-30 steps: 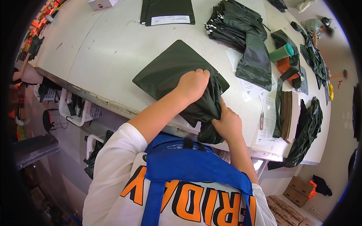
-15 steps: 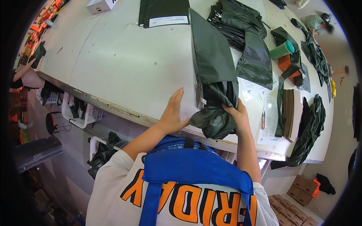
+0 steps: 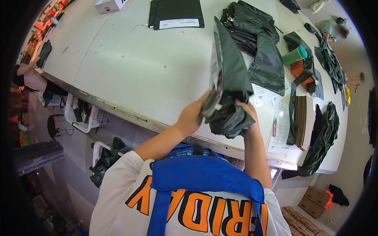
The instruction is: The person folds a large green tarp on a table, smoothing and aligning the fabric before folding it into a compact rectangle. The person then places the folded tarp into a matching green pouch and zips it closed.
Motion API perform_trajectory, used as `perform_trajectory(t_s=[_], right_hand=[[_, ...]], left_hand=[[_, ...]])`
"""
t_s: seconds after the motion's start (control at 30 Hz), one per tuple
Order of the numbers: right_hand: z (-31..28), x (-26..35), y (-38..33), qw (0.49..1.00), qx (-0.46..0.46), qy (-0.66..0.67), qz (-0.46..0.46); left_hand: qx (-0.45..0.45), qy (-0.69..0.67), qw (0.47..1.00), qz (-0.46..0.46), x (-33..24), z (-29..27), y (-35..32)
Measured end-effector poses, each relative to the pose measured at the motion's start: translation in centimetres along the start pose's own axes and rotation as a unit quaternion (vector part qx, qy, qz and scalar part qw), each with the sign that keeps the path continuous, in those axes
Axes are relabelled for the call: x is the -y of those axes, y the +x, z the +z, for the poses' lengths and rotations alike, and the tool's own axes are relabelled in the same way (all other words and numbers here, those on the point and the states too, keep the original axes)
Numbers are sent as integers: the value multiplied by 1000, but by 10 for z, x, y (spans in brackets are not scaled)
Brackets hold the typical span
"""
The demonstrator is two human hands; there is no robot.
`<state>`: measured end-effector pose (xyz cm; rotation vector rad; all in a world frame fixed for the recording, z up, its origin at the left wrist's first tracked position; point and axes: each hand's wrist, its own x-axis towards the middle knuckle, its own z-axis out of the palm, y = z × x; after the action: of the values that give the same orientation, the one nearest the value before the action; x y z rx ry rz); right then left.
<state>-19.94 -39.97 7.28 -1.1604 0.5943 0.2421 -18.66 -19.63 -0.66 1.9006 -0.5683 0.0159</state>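
Observation:
At the near edge of the table I hold a dark green, glossy folded garment [image 3: 235,72] between both hands. Its near end is bunched and gathered, and its long flat part stretches away from me, tilted up at the left. A shiny, clear plastic-like layer [image 3: 216,67] shows along that left side. My left hand [image 3: 193,114] is closed on the left edge, fingers partly hidden behind it. My right hand [image 3: 249,114] grips the right side of the bundle, its thumb on top.
Beyond lie flat dark packs [image 3: 177,15] with a white label and a pile of dark green garments [image 3: 252,31]. To the right are paper sheets [image 3: 280,129], a cutter [image 3: 275,126], cardboard pieces [image 3: 302,122] and a green cup [image 3: 294,56]. White baskets [image 3: 96,118] stand below the table; other people work farther off.
My left hand, open and apart before, has moved right and closed on the garment's left edge. The garment has swung slightly right and its left side is lifted. My right hand still holds on.

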Motion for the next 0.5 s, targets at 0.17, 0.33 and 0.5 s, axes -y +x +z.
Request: perform_trajectory(t_s=[0.17,0.33,0.5], right_hand=[[-10,-4,18,993,-49,48,-101],[3,-6,9,991,-34,51,-120],[-17,-30,28,986,-42,-83,-140]], left_hand=[[-41,-84,995,-29,-37,6,-16],[-98,-80,988,-93,-12,20,-18],[46,-140,958,-246,-32,1,-35]])
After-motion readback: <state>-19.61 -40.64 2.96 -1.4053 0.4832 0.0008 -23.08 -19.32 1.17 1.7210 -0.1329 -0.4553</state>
